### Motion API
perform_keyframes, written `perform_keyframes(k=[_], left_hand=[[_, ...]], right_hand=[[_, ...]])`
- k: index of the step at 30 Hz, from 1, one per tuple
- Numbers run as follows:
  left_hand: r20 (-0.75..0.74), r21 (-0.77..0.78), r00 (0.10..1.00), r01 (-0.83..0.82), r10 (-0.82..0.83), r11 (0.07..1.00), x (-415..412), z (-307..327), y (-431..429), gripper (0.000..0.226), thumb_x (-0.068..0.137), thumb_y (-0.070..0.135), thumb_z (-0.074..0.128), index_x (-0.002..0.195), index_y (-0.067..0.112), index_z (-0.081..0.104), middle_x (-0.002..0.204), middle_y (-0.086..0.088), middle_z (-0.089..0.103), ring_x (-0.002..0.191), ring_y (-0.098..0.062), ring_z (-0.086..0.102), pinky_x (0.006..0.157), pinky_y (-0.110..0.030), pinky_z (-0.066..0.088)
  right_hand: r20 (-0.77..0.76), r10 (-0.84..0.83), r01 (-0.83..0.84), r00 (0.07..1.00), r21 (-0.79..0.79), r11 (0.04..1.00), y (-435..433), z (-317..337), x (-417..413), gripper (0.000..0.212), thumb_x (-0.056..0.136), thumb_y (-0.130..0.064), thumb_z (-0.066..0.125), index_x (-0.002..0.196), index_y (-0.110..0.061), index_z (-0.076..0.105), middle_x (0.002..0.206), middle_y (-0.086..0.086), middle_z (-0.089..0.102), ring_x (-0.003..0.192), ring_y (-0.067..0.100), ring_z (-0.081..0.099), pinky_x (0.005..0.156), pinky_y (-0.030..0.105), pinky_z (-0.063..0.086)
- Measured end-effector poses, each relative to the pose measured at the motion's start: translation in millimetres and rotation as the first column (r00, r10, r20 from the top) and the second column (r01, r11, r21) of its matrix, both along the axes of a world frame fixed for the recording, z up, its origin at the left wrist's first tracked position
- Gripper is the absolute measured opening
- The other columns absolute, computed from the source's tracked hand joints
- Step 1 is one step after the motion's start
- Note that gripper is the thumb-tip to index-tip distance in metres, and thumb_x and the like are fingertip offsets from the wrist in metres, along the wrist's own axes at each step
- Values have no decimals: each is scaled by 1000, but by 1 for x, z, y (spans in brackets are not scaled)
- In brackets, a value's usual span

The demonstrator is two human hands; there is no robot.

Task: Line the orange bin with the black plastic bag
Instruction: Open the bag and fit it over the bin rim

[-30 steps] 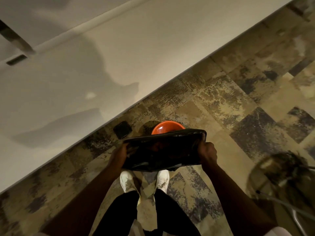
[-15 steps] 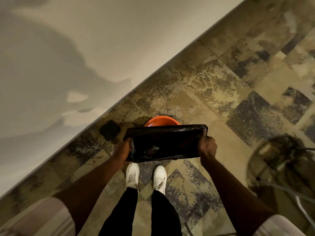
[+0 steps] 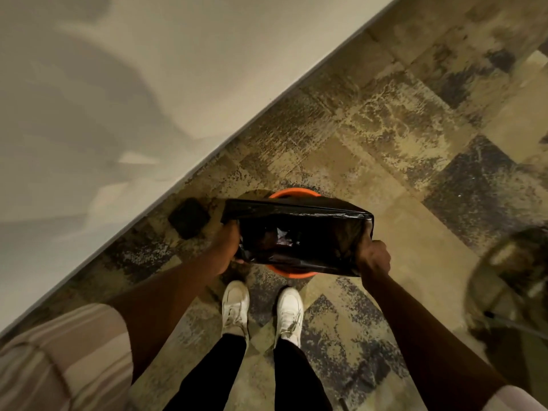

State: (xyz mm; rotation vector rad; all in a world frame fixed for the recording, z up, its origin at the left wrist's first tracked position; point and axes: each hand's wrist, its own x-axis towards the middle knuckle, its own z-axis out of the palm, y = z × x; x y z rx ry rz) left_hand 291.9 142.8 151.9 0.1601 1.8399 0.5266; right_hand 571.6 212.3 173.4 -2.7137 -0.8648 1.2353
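Observation:
The black plastic bag is stretched wide open between both hands, its mouth facing up at me. My left hand grips its left edge and my right hand grips its right edge. The orange bin stands on the floor directly under the bag. Only a strip of its far rim and a strip of its near rim show; the bag hides everything else. I cannot tell whether the bag touches the rim.
My two white shoes stand just behind the bin. A pale wall runs diagonally on the left. A small dark square object lies on the patterned carpet by the wall. A blurred round object sits at the right.
The bag has come down over the bin and opened wider. It now covers most of the bin, with orange rim showing on both sides. My view has tilted further down.

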Motion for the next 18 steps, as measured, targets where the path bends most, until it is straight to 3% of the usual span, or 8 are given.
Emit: perform_keyframes(k=[3, 6, 8, 12, 15, 18], left_hand=[[-24, -48, 1000, -2, 1, 999, 3, -31, -1, 37, 113, 48, 27, 112, 19, 50, 97, -7, 63, 87, -30, 67, 68, -39, 56], [-50, -81, 998, 21, -25, 996, 6, -54, -4, 45, 110, 55, 27, 127, 20, 50, 127, -15, 65, 110, -39, 69, 69, -42, 60], [-54, -116, 997, 42, -49, 992, 5, -74, -8, 57, 108, 57, 29, 140, 15, 51, 137, -17, 64, 111, -40, 71, 60, -37, 60], [-54, -168, 997, 42, -52, 985, 7, -110, -18, 66, 106, 62, 30, 150, 17, 49, 144, -17, 62, 116, -42, 69, 45, -30, 56], [-44, -172, 999, -24, 17, 985, 9, -135, -22, 68, 105, 64, 31, 151, 17, 49, 143, -15, 63, 119, -42, 69, 48, -33, 58], [-2, -171, 998, -60, 61, 984, 12, -153, -23, 62, 105, 62, 32, 145, 19, 55, 137, -15, 68, 112, -39, 73, 47, -32, 58]], right_hand=[[-4, 12, -12, 1000, -54, 998, -3, -31, 4, 101, 99, -81, 23, 130, 7, 62, 131, 33, 65, 117, 47, 65, 102, 54, 55], [-36, -32, 29, 999, -78, 997, -5, -62, 10, 103, 91, -90, 26, 117, 3, 63, 125, 31, 66, 109, 50, 67, 92, 62, 60], [-77, -91, 83, 993, -103, 991, -9, -73, 11, 93, 91, -89, 31, 109, -2, 57, 117, 26, 62, 102, 48, 65, 81, 63, 63], [-87, -149, 136, 985, -136, 981, -14, -99, 12, 97, 94, -85, 33, 129, 2, 60, 119, 24, 58, 115, 53, 63, 77, 63, 63], [-180, -249, 228, 952, -130, 965, -22, -121, 11, 99, 92, -86, 38, 140, -1, 57, 124, 20, 56, 122, 52, 60, 81, 63, 62], [-200, -306, 289, 931, -110, 951, -28, -141, 13, 104, 86, -92, 41, 138, -3, 60, 132, 22, 61, 116, 50, 64, 86, 65, 62]])
